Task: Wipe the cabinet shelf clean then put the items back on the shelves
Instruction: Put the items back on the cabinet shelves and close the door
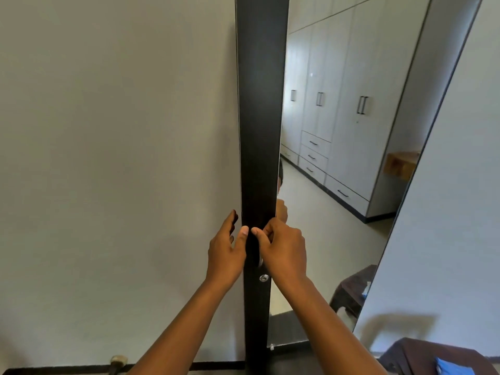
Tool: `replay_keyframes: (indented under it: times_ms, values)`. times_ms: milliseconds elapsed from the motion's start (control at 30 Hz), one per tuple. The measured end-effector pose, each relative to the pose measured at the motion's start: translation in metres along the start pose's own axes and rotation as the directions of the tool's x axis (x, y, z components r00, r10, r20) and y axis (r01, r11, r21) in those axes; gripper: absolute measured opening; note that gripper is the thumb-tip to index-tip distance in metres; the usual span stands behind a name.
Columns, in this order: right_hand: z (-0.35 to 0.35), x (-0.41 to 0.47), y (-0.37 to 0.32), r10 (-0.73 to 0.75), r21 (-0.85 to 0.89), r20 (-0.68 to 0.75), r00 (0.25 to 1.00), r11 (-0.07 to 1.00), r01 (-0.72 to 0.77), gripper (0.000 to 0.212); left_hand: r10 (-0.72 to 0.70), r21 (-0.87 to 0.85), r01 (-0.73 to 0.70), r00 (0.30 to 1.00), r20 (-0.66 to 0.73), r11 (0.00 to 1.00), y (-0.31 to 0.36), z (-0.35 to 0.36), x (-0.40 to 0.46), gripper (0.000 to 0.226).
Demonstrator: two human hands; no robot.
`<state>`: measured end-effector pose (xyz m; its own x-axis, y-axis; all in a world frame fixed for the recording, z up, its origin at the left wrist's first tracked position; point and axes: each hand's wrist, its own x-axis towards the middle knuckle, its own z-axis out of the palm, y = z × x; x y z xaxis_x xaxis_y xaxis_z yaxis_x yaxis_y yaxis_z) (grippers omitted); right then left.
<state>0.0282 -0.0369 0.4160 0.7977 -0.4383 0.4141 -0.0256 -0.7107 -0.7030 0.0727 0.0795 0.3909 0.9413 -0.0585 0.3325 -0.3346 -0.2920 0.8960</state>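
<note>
A tall, narrow dark cabinet (259,131) stands against a pale wall, and I see its dark side panel edge-on. Its front is a mirrored door (351,158). My left hand (226,253) has its fingers tucked behind the panel's left edge and its thumb resting on the dark face. My right hand (284,247) curls its fingers around the panel's right edge at the mirror, thumb also on the face. Just below the hands are a small metal handle (260,261) and a round silver lock (263,278). No shelves or items are visible.
The mirror reflects grey wardrobes with drawers, a wooden ledge and a brown stool. A real brown stool (422,355) with a blue cloth (454,368) on it stands at the bottom right. A black skirting strip (67,370) runs along the wall's foot.
</note>
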Motion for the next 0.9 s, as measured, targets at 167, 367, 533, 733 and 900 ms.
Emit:
replay_keyframes:
  times_ms: [167,367,533,733,900]
  values:
    - [0.005,0.017,0.004,-0.077,-0.028,0.03,0.997,0.997,0.078,0.022,-0.007,0.042,0.007,1.0,-0.011,0.999,-0.003,0.01,0.013,0.055]
    - [0.011,0.035,0.008,-0.142,-0.032,0.07,0.987,0.989,0.144,0.027,0.001,-0.01,-0.002,0.997,-0.071,1.0,-0.012,0.019,0.025,0.051]
    - [0.013,0.042,0.009,-0.203,-0.049,0.075,0.976,0.977,0.207,0.027,-0.004,0.014,0.006,0.991,-0.134,1.0,-0.012,0.025,0.03,0.043]
    - [0.014,0.04,0.011,-0.244,-0.041,0.062,0.968,0.968,0.247,0.026,-0.011,0.016,0.014,0.987,-0.161,1.0,-0.012,0.027,0.028,0.05]
    - [0.007,0.044,0.008,-0.259,-0.1,0.136,0.956,0.957,0.274,0.025,-0.013,0.012,0.015,0.987,-0.161,1.0,-0.008,0.024,0.025,0.047]
